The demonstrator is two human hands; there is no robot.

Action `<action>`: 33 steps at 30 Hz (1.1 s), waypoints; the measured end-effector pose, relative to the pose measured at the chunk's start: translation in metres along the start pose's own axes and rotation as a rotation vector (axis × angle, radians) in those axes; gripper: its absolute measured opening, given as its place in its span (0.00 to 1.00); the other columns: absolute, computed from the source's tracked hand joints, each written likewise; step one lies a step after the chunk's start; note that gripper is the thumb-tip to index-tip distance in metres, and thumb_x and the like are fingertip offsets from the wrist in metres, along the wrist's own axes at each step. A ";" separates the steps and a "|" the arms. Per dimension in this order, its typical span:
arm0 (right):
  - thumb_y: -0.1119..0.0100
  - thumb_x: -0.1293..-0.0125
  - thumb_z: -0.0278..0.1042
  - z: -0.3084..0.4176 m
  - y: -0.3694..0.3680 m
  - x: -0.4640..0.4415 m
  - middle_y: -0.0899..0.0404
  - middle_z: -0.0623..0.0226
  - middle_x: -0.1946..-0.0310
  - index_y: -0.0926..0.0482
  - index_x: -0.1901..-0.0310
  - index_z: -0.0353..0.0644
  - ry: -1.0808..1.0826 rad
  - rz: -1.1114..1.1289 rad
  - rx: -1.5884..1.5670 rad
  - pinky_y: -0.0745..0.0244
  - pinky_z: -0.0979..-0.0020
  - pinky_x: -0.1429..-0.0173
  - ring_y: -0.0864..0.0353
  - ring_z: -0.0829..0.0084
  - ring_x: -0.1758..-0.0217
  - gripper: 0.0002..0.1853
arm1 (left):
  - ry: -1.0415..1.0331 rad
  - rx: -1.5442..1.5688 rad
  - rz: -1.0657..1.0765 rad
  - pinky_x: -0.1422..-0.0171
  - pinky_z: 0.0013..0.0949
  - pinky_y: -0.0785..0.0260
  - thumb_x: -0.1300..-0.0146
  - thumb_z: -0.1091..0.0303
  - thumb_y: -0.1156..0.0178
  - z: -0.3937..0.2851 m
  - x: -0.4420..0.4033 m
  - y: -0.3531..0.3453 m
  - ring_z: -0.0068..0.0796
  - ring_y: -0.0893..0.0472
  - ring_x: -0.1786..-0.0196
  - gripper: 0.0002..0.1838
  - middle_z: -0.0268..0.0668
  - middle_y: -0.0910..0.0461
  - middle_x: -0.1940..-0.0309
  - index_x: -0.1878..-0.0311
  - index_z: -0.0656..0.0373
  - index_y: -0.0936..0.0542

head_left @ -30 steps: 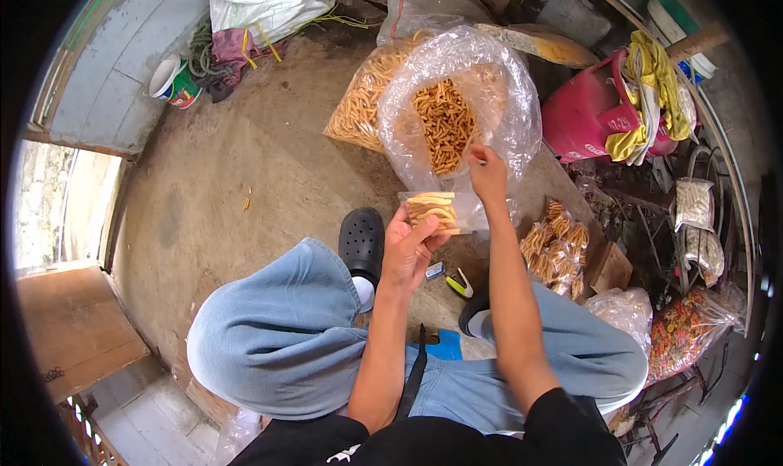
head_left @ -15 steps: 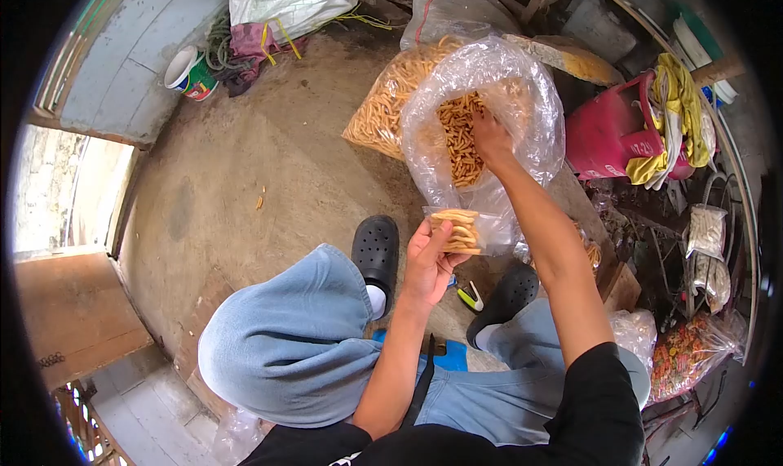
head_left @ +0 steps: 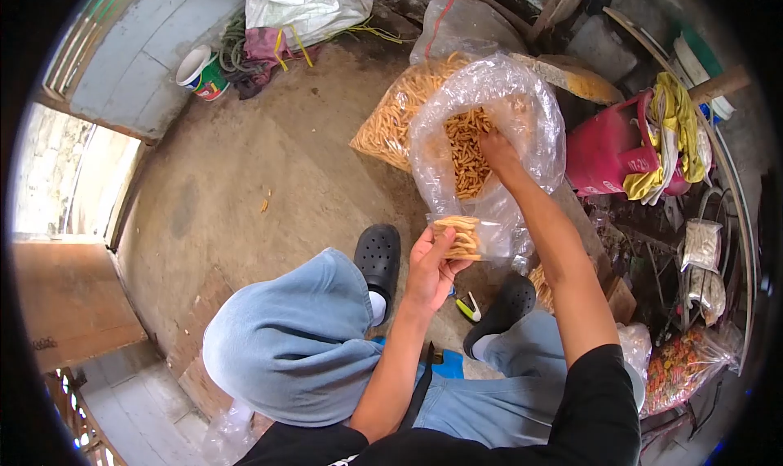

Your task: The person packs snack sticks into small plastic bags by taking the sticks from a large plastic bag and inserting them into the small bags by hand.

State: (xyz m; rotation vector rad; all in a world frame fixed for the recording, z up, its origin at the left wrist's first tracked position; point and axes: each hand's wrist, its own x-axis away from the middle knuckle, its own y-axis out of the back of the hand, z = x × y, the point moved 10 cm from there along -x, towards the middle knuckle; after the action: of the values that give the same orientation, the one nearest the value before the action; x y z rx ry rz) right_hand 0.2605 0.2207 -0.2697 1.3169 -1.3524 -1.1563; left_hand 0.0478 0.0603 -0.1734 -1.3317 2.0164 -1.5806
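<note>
My left hand [head_left: 430, 264] is closed on a small clear plastic packet [head_left: 494, 240], thumb across its front. Pale yellow snack sticks [head_left: 463, 236] lie stacked inside the packet. My right hand [head_left: 499, 152] reaches into a large open plastic bag [head_left: 432, 162], its rim spread wide. Brown snack sticks [head_left: 468, 162] fill the bag's middle, and the right hand touches them at their right side. Its fingertips point down and are hidden, so I cannot see whether they grip any sticks.
A full clear bag of snack sticks [head_left: 385, 123] leans behind the open one. To the right stand a pink gas cylinder [head_left: 599, 149] and a bag of colourful packets [head_left: 681, 368]. A green-handled tool [head_left: 468, 307] lies between my black clogs [head_left: 378, 254]. A paint bucket [head_left: 201, 73] stands far left.
The whole view has shifted slightly, with things sitting a little lower. My right hand looks more curled among the brown sticks. The left hand keeps its hold on the packet.
</note>
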 end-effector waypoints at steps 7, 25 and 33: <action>0.49 0.44 0.23 -0.001 0.054 0.024 0.22 0.44 0.62 0.21 0.62 0.31 0.057 -0.068 -0.188 0.22 0.58 0.55 0.19 0.52 0.59 0.10 | -0.020 0.006 0.015 0.57 0.28 0.18 0.31 0.65 0.46 -0.006 0.004 -0.007 0.25 0.17 0.58 0.15 0.38 0.20 0.56 0.46 0.61 0.30; 0.40 0.39 0.21 -0.019 0.223 0.247 0.19 0.58 0.64 0.28 0.53 0.30 -0.694 -0.576 -1.782 0.20 0.73 0.59 0.19 0.74 0.64 0.13 | -0.063 -0.029 0.030 0.54 0.32 0.19 0.29 0.56 0.52 -0.017 0.028 -0.021 0.34 0.17 0.55 0.20 0.43 0.19 0.55 0.46 0.63 0.27; 0.40 0.39 0.19 0.002 0.248 0.288 0.19 0.57 0.61 0.27 0.53 0.32 -0.652 -0.584 -1.779 0.20 0.73 0.56 0.19 0.73 0.62 0.13 | 0.001 -0.015 0.129 0.54 0.37 0.18 0.28 0.52 0.57 -0.007 0.037 -0.045 0.36 0.18 0.53 0.24 0.45 0.20 0.52 0.43 0.65 0.29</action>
State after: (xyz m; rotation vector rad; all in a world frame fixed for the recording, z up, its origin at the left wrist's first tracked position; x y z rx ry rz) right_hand 0.2086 -0.0678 -0.0271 -0.0988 0.1521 -2.3568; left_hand 0.0455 0.0367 -0.1196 -1.1802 2.0743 -1.5125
